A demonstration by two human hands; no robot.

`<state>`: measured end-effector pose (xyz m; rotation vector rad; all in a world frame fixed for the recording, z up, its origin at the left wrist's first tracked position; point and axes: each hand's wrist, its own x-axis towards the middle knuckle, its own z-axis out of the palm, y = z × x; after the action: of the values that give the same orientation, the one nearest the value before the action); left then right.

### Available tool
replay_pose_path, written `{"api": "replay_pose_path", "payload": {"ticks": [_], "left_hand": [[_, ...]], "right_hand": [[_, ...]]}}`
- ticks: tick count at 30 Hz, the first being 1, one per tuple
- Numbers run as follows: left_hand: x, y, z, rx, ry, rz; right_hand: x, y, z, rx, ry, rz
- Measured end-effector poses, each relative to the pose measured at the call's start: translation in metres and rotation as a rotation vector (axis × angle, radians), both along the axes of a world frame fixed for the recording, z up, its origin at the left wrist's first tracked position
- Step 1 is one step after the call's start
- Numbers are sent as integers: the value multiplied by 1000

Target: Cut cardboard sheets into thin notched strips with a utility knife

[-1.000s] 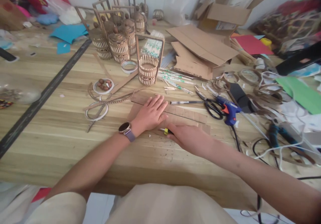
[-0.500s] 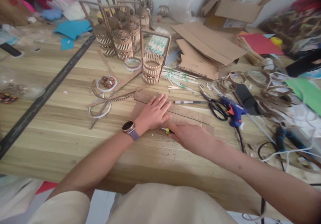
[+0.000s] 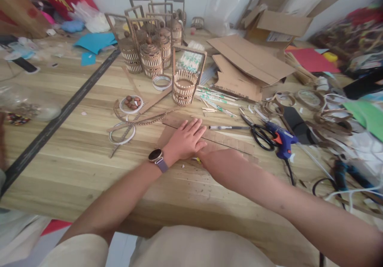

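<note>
My left hand (image 3: 186, 139) lies flat with fingers stretched out, pressing on a flat piece of cardboard (image 3: 229, 141) on the wooden table. Close beside its thumb, my right hand (image 3: 211, 159) is closed around a utility knife (image 3: 196, 160). Only a yellow bit of the knife shows; its blade and most of the handle are hidden by the hand. A dark straight line runs along the cardboard. Just beyond the cardboard's far edge rests a pen (image 3: 229, 127). Small dark crumbs are scattered on the table below my right hand.
Black scissors (image 3: 260, 135) and a blue glue gun (image 3: 283, 139) lie to the right. An open stick basket (image 3: 183, 87) with a tall handle stands ahead, several lidded ones (image 3: 151, 59) behind it. Tape rolls (image 3: 122, 133), cardboard sheets (image 3: 251, 59) and a black strip (image 3: 74, 95) lie around.
My right hand has shifted slightly left and turned, so it now meets the left thumb and covers more of the knife. The left hand stays flat on the cardboard; the view has tilted slightly.
</note>
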<state>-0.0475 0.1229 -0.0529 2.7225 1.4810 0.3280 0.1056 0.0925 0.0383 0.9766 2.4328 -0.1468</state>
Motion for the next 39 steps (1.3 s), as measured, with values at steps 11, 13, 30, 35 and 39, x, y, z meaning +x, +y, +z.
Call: {"api": "replay_pose_path", "payload": {"ticks": [11,13,30,35,39], "left_hand": [[-1,0,1,-8,6,-3],[-1,0,1,-2,12,-2],[-3,0,2,-3,32,-14],[-3,0,2,0,32,-16],[-3,0,1,7,29,-13]], "right_hand": [[7,-1,-10,18,140,-26],[8,-2,-10,7,153,-39],[5,-5,4,92,-72,107],[-1,-4,14,-18,-167,45],[4,-3,9,-25,-107,36]]}}
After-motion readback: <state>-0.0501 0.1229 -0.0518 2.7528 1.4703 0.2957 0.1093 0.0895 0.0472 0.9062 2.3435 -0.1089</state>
